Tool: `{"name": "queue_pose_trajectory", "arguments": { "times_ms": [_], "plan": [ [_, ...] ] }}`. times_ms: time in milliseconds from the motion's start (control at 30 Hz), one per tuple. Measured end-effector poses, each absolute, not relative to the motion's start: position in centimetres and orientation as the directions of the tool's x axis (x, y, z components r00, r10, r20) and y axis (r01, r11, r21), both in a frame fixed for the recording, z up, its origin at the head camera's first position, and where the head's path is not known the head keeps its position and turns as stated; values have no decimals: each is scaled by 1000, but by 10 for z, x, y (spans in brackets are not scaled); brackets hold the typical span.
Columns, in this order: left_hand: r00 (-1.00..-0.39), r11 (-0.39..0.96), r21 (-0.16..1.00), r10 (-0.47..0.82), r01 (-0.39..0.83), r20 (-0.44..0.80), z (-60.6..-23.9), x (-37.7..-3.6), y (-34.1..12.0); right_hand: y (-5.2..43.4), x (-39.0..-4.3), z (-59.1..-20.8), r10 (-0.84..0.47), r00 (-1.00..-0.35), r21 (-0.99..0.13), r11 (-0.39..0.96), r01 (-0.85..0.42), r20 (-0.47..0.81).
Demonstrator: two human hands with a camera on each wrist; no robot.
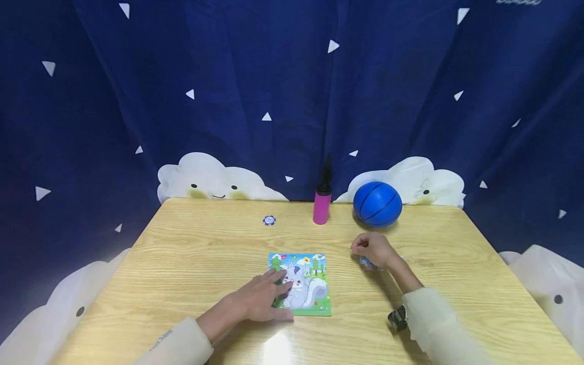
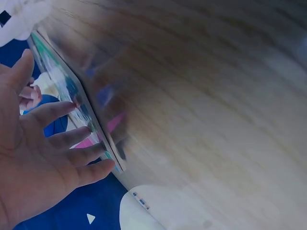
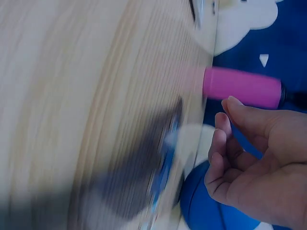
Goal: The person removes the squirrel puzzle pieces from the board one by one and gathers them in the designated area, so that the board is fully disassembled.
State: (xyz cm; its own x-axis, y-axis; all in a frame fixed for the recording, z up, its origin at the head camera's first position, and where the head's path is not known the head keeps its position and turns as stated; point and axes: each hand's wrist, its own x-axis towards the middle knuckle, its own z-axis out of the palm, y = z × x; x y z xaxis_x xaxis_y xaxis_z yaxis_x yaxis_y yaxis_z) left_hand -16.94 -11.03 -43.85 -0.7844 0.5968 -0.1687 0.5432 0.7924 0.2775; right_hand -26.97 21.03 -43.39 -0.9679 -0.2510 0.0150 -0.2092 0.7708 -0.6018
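Wooden and pale, the worktop [image 1: 191,253] carried a small picture puzzle [image 1: 304,284] showing a cartoon squirrel, lying flat near its front edge. The left hand [image 1: 262,301] rested on the puzzle's left side, its fingers [image 2: 72,136] straight and slightly spread, pressing the board down. The right hand [image 1: 371,247] hovered just right of the puzzle, above some loose puzzle pieces [image 1: 367,262] lying on the wood. Its fingers [image 3: 218,143] were loosely curled; the wrist view was blurred, and no piece could be seen between them.

By the look of it, the step in hand was fetching a piece while the other hand kept the board steady. A next move would call for pinching one loose piece and carrying it over to its gap in the picture.

Farther back stood a pink pump [image 1: 322,205] and a blue ball [image 1: 377,203], with a small round token [image 1: 269,220] to the left, before a dark blue curtain [image 1: 137,101].
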Motion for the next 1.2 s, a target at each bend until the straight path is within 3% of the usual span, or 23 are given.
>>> {"name": "queue_pose_trajectory", "arguments": {
  "times_ms": [567, 1000, 1200],
  "plan": [
    [-787, 801, 236, 592, 550, -175, -434, -157, -122, 101, -266, -440, -345, -937, -697, 684, -216, -48],
    [-774, 793, 191, 608, 579, -178, -437, -150, -125, 64, -264, -450, -314, -946, -731, 664, -157, -81],
    [-774, 794, 193, 607, 577, -182, -438, -150, -126, 53, -259, -445, -343, -925, -711, 690, -132, -161]
  ]
}}
